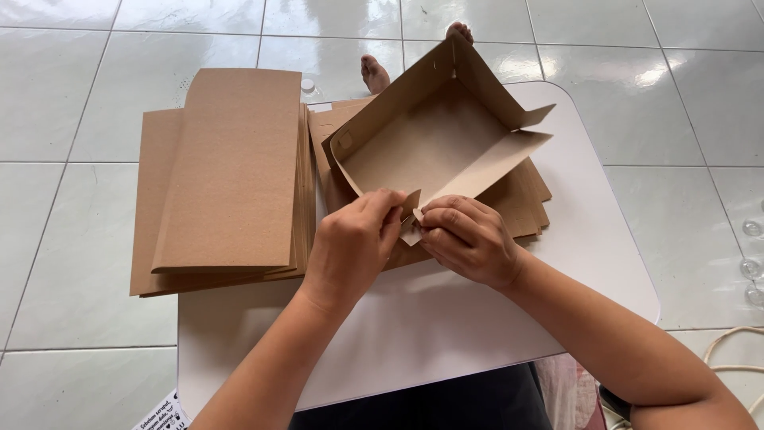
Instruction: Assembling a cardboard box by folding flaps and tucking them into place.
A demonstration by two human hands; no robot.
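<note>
- Your left hand point(354, 239) pinches the near corner of the half-folded brown cardboard box point(426, 147), steadying one wall so the corner stays square.
- Your right hand point(469, 239) grips the corner flap point(411, 231) from the other side, thumb and fingers closed on it, pressing it toward the left hand's wall.
- The box sits tilted on a pile of flat blanks point(525, 199) on the white table point(446, 318), close to you.
- A taller stack of folded blanks point(227, 171) lies just left, within reach.

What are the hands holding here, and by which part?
Both the left hand and right hand pinch the near corner flaps of a half-folded brown cardboard box.
</note>
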